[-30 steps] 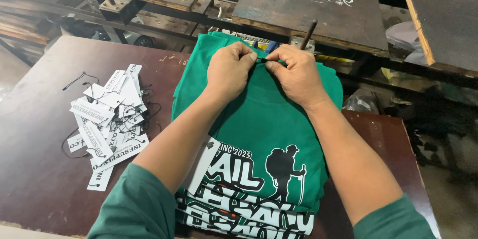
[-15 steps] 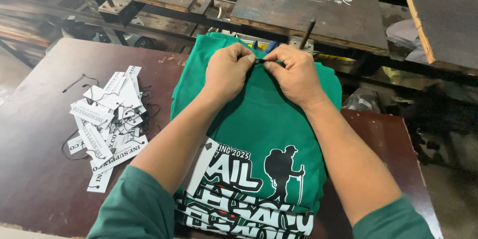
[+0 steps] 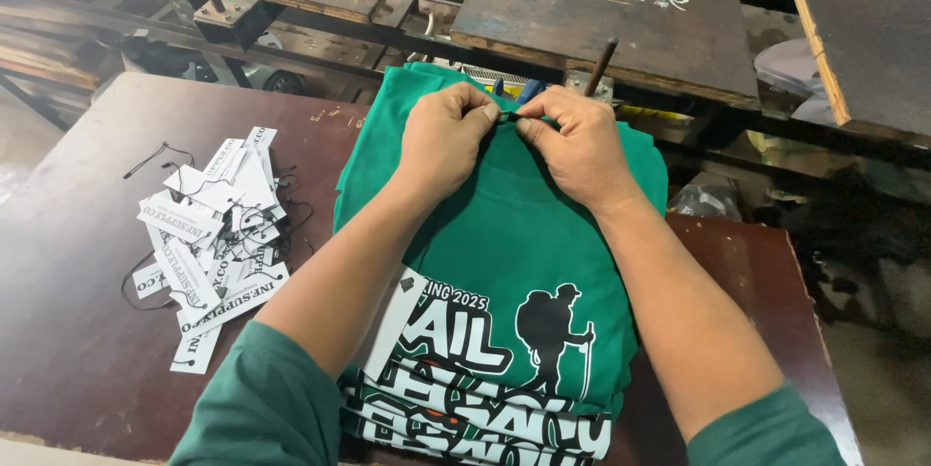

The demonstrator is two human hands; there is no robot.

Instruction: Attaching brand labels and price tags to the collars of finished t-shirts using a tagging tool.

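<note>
Both hands, left hand (image 3: 448, 136) and right hand (image 3: 574, 144), pinch the collar at the far end of the green shirt (image 3: 524, 253), fingertips meeting.

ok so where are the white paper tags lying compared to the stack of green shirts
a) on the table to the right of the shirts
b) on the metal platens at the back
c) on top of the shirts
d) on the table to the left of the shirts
d: the loose pile of white hang tags with black strings lies on the dark brown table, left of the stack of green shirts that the left hand and right hand pinch at the collar.
</note>
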